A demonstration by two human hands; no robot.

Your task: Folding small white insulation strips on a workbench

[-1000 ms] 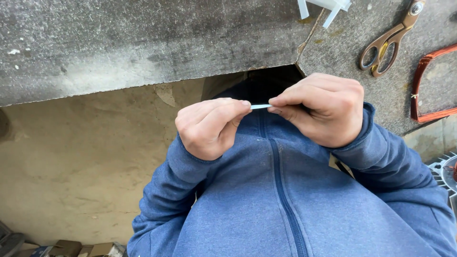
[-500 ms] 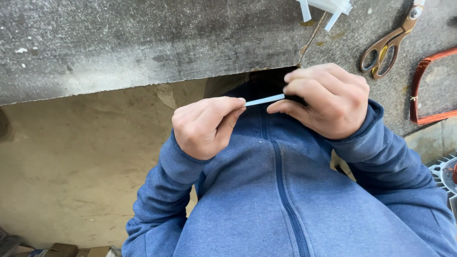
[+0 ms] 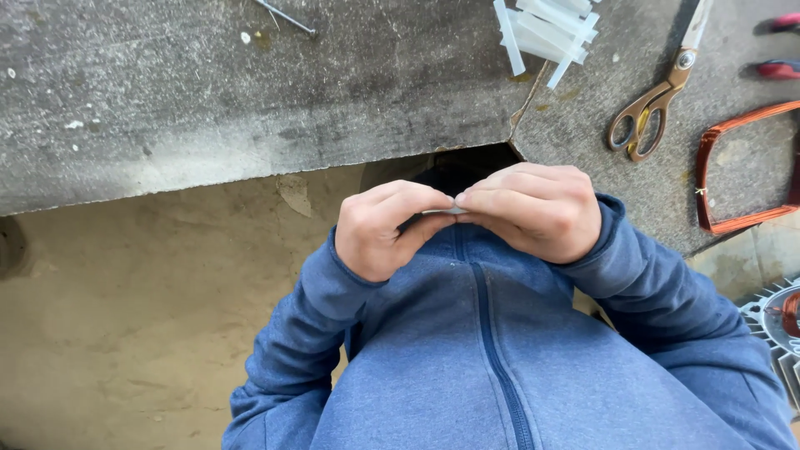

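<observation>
At the centre of the frame, the left hand and right hand meet fingertip to fingertip, fingers pinched on a small pale strip. Its long axis runs left-right between them, mostly hidden; white strips and scissors lie on the desk upper right

- Grey concrete slab above the hands, cracked, its edge jagged.
- Tan dirt floor below-left, in soft daylight.
</observation>
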